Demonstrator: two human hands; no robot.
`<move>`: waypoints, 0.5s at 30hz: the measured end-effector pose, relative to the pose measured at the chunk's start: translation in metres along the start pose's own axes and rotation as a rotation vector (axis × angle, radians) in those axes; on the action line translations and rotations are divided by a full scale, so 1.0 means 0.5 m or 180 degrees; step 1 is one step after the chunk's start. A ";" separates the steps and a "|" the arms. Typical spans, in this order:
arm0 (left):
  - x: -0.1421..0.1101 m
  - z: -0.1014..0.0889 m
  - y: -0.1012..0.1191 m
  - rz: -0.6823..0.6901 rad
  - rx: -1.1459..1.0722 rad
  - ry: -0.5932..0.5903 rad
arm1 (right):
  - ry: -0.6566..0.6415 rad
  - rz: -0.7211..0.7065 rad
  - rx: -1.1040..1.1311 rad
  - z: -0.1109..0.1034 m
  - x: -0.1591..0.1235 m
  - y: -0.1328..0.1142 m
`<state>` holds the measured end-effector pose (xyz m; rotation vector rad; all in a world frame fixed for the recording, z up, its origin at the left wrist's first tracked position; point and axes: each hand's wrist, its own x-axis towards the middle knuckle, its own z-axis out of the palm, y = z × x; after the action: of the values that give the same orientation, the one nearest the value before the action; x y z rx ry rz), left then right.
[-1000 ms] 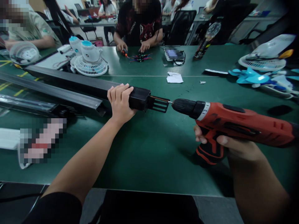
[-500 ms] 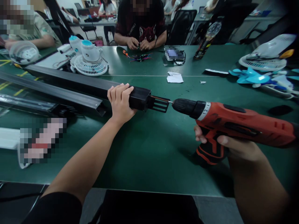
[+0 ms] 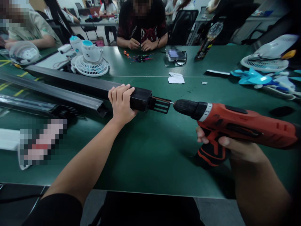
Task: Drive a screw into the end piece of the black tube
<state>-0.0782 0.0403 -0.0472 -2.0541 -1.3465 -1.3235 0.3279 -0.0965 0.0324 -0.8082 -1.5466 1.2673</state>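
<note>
My left hand (image 3: 121, 105) is wrapped over the end of a long black square tube (image 3: 94, 84) lying on the green table. A slotted black bracket (image 3: 162, 106) sticks out of the tube's end. My right hand (image 3: 242, 149) grips the handle of a red and black cordless drill (image 3: 244, 124), which points left. From its chuck (image 3: 185, 107) a thin shaft runs along the bracket toward the tube end; where its tip meets the tube I cannot make out.
Two more black profiles (image 3: 70, 94) lie at the left, behind a blurred flat object (image 3: 45, 141). White fan parts (image 3: 91, 64) stand beyond the tube. Blue fan blades (image 3: 255, 77) and a bottle (image 3: 210, 39) are at the right. A co-worker (image 3: 142, 28) sits opposite, hands on the table.
The tube, the drill and both my hands stay practically in place. The co-worker opposite has shifted their hands slightly.
</note>
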 end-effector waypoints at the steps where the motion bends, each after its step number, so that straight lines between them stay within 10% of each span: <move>1: 0.000 0.001 -0.001 0.0010 0.0002 0.0006 | -0.0013 0.0000 0.0001 0.001 0.000 -0.001; 15: -0.001 0.003 -0.005 -0.0016 -0.0025 -0.0039 | -0.0075 0.0007 0.0091 0.001 0.002 -0.002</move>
<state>-0.0796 0.0423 -0.0489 -2.0685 -1.3546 -1.3225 0.3273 -0.0958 0.0338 -0.7794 -1.5433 1.3018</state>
